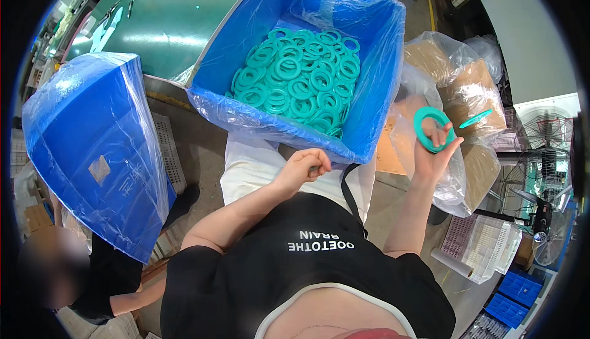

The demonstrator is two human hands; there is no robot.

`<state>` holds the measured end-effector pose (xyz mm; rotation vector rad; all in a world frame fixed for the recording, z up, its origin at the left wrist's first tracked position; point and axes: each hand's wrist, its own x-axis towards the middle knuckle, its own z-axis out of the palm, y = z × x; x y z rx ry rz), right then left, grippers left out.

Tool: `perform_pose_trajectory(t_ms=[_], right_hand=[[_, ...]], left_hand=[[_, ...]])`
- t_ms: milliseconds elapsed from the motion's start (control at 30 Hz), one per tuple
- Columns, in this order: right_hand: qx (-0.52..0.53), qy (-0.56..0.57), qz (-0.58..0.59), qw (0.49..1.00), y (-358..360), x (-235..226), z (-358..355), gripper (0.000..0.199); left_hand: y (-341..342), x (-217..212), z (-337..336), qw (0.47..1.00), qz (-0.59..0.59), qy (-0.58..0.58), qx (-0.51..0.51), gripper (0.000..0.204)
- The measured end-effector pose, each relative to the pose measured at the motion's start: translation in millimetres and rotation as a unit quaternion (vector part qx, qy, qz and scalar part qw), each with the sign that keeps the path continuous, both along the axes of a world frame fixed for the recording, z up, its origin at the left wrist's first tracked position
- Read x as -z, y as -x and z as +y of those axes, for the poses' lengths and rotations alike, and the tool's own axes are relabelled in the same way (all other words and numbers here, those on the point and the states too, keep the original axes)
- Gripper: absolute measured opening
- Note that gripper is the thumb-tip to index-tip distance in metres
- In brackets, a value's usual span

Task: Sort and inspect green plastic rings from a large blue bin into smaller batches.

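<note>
Head view: left hand (302,168) hides its palm, fingers together; right hand (435,156) clamps fingers on 1 ring (419,126).

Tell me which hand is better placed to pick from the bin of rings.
Probably the left hand: it is nearer that blue bin and shows no ring, though, curled, it could hide something small. The right hand is off to the side, holding a green ring.

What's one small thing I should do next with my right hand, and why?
Probably uncurl your right hand to free the teal ring: your fingers show in its opening, it appears in front of the clear plastic, and a second ring shows edge-on just right. Whether that one rests or is airborne, I can't tell.
</note>
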<state>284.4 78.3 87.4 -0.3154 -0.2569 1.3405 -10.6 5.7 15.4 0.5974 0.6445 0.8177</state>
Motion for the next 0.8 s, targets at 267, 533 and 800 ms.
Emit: perform_pose_trajectory(t_ms=[267, 533, 800], right_hand=[[-0.242, 0.035, -0.08, 0.966, 82, 40, -32, 0.05], [-0.123, -0.289, -0.776, 0.547, 100, 34, -43, 0.03], [0.013, -0.245, -0.801, 0.546, 103, 39, -54, 0.014]], left_hand=[[-12, -14, 5, 0.996, 0.065, 0.015, -0.052, 0.022], [-2, -10, 10, 0.996, 0.022, 0.056, -0.071, 0.035], [-1, -13, 11, 0.996, -0.023, 0.07, -0.051, 0.03]])
